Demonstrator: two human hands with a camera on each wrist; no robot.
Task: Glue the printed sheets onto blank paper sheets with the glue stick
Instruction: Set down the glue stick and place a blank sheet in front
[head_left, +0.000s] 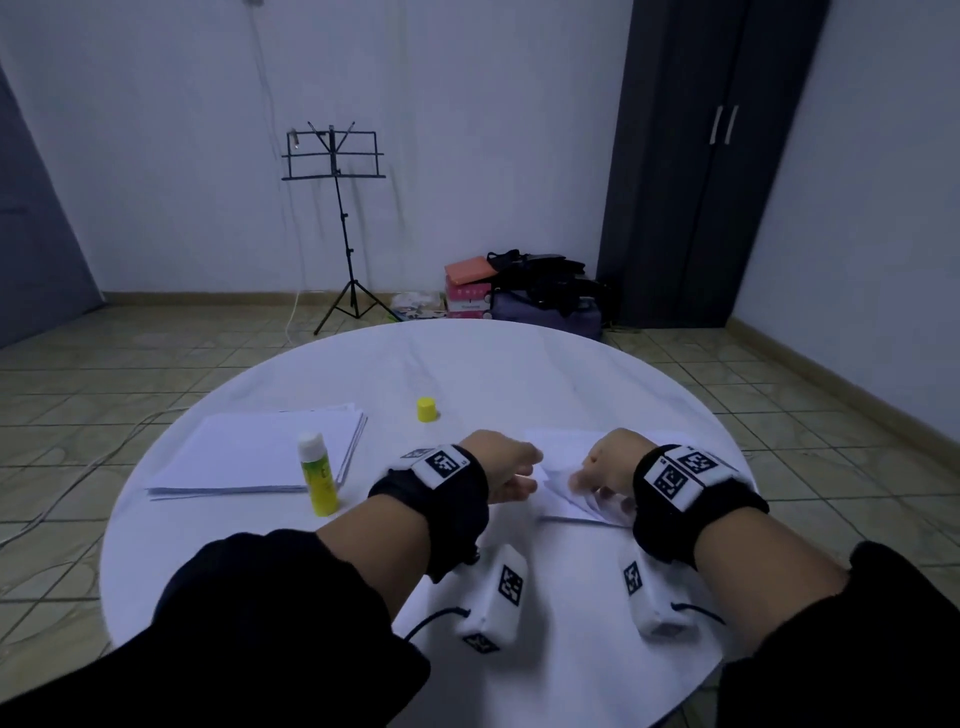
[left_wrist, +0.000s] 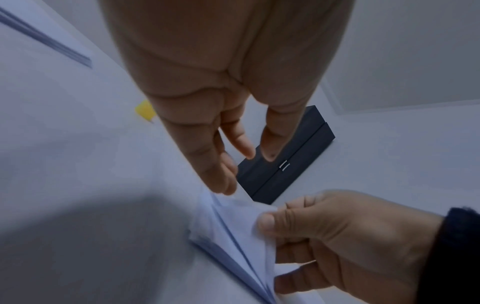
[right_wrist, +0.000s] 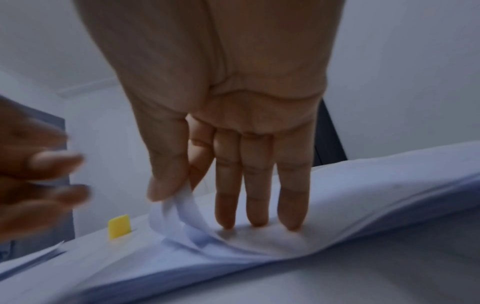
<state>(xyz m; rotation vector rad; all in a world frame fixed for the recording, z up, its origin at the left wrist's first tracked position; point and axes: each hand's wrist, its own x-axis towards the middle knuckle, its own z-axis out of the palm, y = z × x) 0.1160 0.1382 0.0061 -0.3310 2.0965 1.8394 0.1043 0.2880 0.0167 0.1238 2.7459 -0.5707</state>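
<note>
Right hand: thumb and forefinger pinch top sheet corner | left hand: released, beside it | advice: peel a single sheet, other fingers pinning stack.

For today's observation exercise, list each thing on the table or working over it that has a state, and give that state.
glue stick: upright, uncapped.
yellow cap: off, standing alone on the table.
left paper stack: flat, untouched.
right paper stack: top sheet's corner lifted.
right hand: pinches that corner, other fingers pressing the stack.
left hand: open, holds nothing.
</note>
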